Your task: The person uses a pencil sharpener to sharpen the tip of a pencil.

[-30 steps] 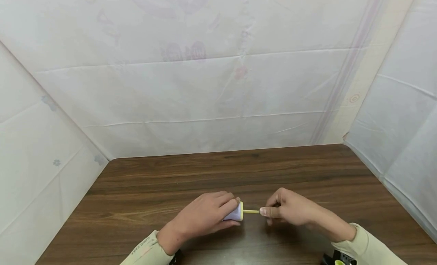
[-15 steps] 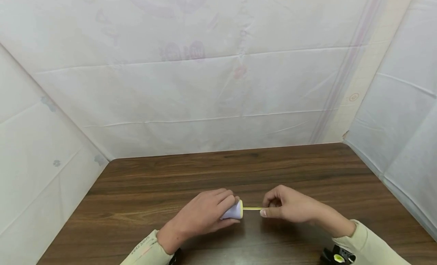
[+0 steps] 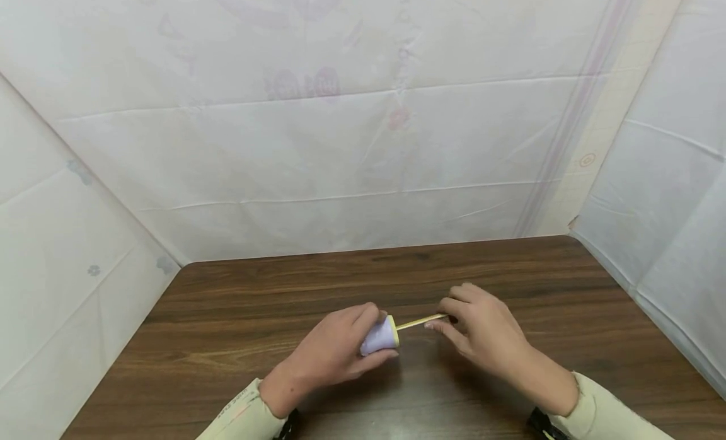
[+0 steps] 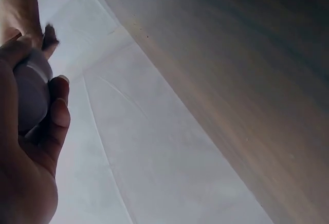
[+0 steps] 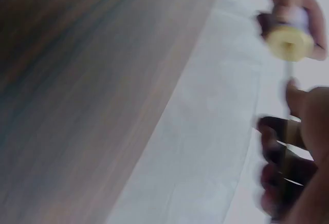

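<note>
My left hand grips a purple, barrel-shaped pencil sharpener with a yellow end facing right. A thin yellow pencil runs from the middle of that end toward my right hand. There its far part lies between thumb and index finger, tilted up to the right. In the left wrist view, dim light falls on the sharpener, with thumb and fingers around its sides. The right wrist view is blurred but shows the sharpener's round yellow end with the pencil entering its central hole.
Both hands are over a dark wood-grain table. Pale printed sheeting stands as walls behind it and at both sides. Black straps show at both wrists, below the light sleeves.
The sharpener has tilted, its yellow end turning upward, and the pencil now slants up to the right. My right hand has rolled over and risen, with its fingers now higher around the pencil.
</note>
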Tool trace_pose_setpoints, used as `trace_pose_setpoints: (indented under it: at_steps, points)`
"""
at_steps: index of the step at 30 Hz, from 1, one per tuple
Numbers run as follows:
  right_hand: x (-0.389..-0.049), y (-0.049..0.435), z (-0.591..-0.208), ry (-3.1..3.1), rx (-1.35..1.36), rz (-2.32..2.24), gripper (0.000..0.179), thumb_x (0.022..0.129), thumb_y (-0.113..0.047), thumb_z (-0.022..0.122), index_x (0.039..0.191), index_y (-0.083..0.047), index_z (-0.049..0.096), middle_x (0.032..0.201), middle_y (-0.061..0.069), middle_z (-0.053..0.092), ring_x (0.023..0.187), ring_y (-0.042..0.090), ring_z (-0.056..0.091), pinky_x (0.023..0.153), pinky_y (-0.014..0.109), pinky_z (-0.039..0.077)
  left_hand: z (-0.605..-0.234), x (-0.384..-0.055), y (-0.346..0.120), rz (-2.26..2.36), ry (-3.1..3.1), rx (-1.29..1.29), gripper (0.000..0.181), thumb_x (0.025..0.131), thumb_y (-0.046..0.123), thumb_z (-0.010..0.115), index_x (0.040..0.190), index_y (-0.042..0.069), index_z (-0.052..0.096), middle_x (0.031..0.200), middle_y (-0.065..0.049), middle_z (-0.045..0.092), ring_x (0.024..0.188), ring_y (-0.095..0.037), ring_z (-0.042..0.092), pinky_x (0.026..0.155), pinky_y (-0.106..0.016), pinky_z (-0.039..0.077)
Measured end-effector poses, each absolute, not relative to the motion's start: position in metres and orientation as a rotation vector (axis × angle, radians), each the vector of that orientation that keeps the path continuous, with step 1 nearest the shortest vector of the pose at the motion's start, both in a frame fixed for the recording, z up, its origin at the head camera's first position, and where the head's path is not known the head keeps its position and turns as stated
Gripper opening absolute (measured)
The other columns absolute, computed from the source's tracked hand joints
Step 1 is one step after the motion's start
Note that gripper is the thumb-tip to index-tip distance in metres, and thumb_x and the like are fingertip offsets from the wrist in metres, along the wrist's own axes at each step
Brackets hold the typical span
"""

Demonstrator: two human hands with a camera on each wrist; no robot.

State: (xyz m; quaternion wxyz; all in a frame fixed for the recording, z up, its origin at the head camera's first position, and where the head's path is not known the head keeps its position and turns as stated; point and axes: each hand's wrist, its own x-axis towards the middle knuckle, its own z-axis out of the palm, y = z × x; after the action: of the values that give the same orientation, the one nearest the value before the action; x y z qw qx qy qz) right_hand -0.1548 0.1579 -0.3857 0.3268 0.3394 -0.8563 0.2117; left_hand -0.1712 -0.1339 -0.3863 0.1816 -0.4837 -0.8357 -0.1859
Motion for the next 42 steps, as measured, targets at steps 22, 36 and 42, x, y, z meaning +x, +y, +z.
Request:
trace_pose_setpoints:
  at_steps: [22,36,42]
  points:
    - [-0.155,0.142,-0.361,-1.473,0.983,0.211,0.045,0.11,-0.03,0.059,0.07,-0.012,0.066,0.066,-0.004,0.053,0.053,0.011,0.037,0.048,0.02,0.019,-0.376,-0.166,-0.134,-1.424,-2.433,-1.468,0.028,0.099,0.024,0.079,0.109,0.019,0.053,0.105,0.002,0.073,0.073,-0.003,0.064,0.058,-0.024,0.056]
    - [-0.125,0.142,-0.38,-2.518,0.67,0.625,0.037,0.092,-0.038,0.08,0.064,-0.034,0.056,0.057,-0.023,0.029,0.05,-0.006,0.025,0.043,0.018,0.019,-0.379,-0.166,-0.136,-0.578,-2.299,-1.49,0.042,0.096,0.04,0.081,0.117,0.012,0.058,0.1,0.007,0.063,0.079,-0.002,0.055,0.068,-0.016,0.049]
    - [-0.131,0.15,-0.375,-2.983,0.577,1.375,0.047,0.105,-0.039,0.066,0.068,-0.01,0.061,0.059,-0.012,0.039,0.052,0.005,0.032,0.047,0.026,0.025,-0.38,-0.168,-0.134,-0.202,-2.138,-1.56,0.047,0.092,0.036,0.086,0.123,0.01,0.063,0.111,0.003,0.066,0.092,-0.009,0.063,0.079,-0.024,0.056]
